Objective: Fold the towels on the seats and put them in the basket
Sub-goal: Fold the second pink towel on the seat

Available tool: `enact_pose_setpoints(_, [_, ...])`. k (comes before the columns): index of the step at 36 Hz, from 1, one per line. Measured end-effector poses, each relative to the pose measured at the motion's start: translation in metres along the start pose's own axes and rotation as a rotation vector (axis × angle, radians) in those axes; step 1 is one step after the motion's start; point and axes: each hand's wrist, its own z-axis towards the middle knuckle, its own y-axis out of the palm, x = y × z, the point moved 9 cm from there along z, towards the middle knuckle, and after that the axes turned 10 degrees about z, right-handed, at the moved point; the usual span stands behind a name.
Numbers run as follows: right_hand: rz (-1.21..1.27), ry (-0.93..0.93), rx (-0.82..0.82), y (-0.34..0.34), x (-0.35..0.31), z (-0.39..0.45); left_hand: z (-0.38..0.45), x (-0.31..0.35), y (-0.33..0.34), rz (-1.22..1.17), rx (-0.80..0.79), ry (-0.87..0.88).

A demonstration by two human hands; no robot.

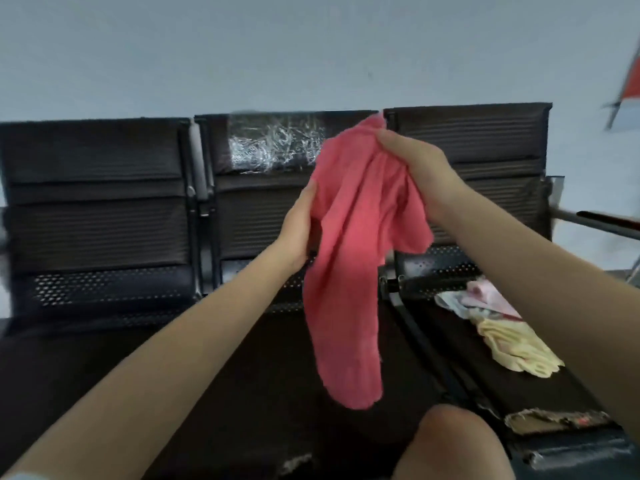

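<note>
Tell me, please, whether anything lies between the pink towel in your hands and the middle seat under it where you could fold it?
Nothing visible does. The pink towel hangs bunched from the right hand, with the left hand on its edge, above the middle seat. The other towels lie on the right-hand seat. No basket is in view.

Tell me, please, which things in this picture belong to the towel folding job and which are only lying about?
Belong to the job:
- pink towel, held up by the left hand and the right hand
- pale towels heaped on the right seat
- middle seat

Only lying about:
- left seat, with no towel on it
- crinkled plastic wrap on the middle backrest

No basket is in view.
</note>
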Motion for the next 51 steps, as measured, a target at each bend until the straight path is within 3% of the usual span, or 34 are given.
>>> enact_pose_setpoints(3, [-0.096,0.012,0.016,0.012,0.047,-0.01,-0.026,-0.016,-0.047,0.046,0.051,-0.063])
enact_pose_setpoints(6, [-0.347,0.083,0.049,0.004,0.105,-0.027,-0.056,-0.048,-0.101,0.197,0.185,-0.066])
enact_pose_setpoints(12, [-0.785,0.23,-0.09,-0.015,0.208,-0.065,-0.116,-0.118,-0.168,0.361,0.232,-0.106])
enact_pose_setpoints(18, [-1.184,0.327,-0.4,-0.017,0.285,-0.097,-0.135,-0.156,-0.194,0.678,0.04,-0.158])
enact_pose_setpoints(21, [-1.224,0.278,-0.396,-0.017,0.291,-0.097,-0.13,-0.155,-0.202,0.721,0.048,-0.138])
enact_pose_setpoints(28, [-1.075,0.123,-0.183,-0.014,0.28,-0.085,-0.117,-0.149,-0.225,0.612,0.192,-0.083])
enact_pose_setpoints(31, [-1.017,0.113,-0.258,0.002,0.278,-0.091,-0.12,-0.126,-0.219,0.717,0.09,0.016])
enact_pose_setpoints(34, [-0.974,0.309,-0.475,0.015,0.295,-0.108,-0.127,-0.102,-0.204,0.857,-0.137,0.071])
enact_pose_setpoints(37, [-1.042,0.566,-0.7,0.014,0.324,-0.135,-0.14,-0.114,-0.205,0.828,-0.297,-0.065])
enact_pose_setpoints(39, [-1.068,0.644,-0.751,0.007,0.337,-0.147,-0.148,-0.137,-0.212,0.899,-0.374,-0.169])
enact_pose_setpoints(43, [-1.034,0.579,-0.631,-0.002,0.338,-0.137,-0.147,-0.175,-0.23,1.181,-0.409,-0.251])
enact_pose_setpoints(48, [-1.189,0.42,-0.387,-0.022,0.331,-0.109,-0.127,-0.187,-0.235,1.244,-0.291,-0.173])
enact_pose_setpoints(51, [-1.345,0.439,-0.316,-0.039,0.341,-0.103,-0.115,-0.193,-0.246,1.367,-0.177,-0.168])
